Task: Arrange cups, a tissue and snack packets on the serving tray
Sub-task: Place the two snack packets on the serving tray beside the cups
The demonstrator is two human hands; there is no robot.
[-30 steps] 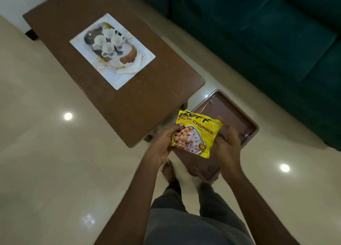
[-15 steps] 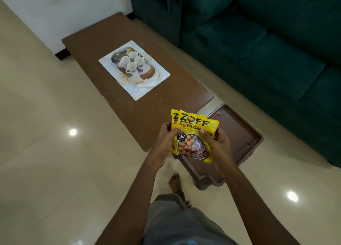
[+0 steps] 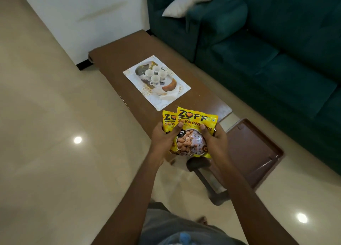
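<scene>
head view: left grip (image 3: pixel 164 136) & right grip (image 3: pixel 215 138) both clamped on two overlapping yellow snack packets (image 3: pixel 191 132), held above near end of bench (image 3: pixel 201 95). farther along: serving tray (image 3: pixel 166 86) w/ four white cups (image 3: pixel 155 75) and tissue (image 3: pixel 168 96), resting on white mat (image 3: pixel 180 86).

Glossy plastic snack packets (image 3: pixel 191 132); polished wooden table (image 3: pixel 118 50); plush sofa (image 3: pixel 276 50).

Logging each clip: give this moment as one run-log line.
phase: carrying | left hand, right hand: both on two yellow soya chunks packets | serving tray: four white cups, tissue | packets: not yet on tray
</scene>
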